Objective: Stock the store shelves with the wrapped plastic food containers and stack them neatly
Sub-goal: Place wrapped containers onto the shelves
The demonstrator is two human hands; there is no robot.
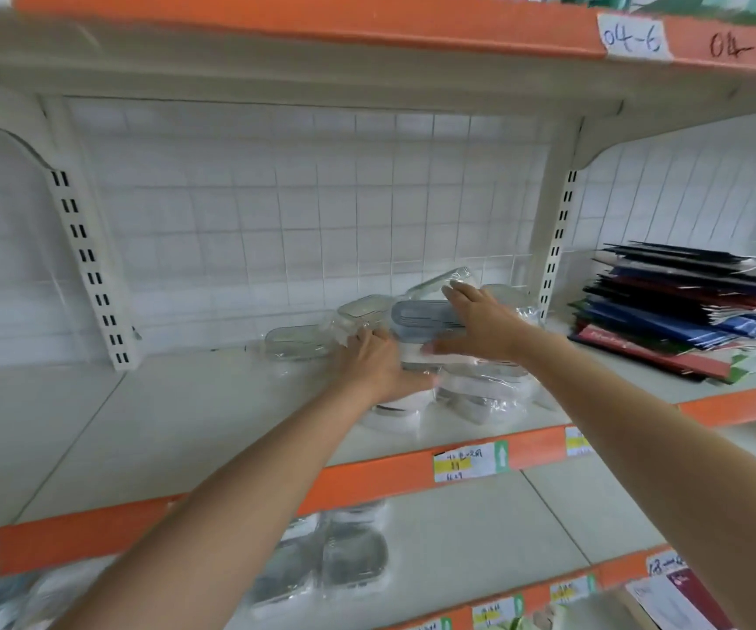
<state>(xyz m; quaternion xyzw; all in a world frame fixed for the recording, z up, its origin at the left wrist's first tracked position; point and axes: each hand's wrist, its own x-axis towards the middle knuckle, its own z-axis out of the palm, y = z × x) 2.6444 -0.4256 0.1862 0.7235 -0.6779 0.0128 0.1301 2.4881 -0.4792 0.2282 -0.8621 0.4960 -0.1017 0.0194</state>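
Several wrapped plastic food containers lie in a loose heap on the middle shelf. A grey-lidded container sits on top of the heap. My right hand lies over its right end with straight fingers, the thumb under its front edge. My left hand presses on white wrapped containers at the front of the heap. A clear container lies flat to the left, and another clear one leans tilted at the back.
A pile of dark folders fills the shelf section to the right. More wrapped containers sit on the lower shelf. Orange shelf edges carry price tags. A wire grid backs the shelf.
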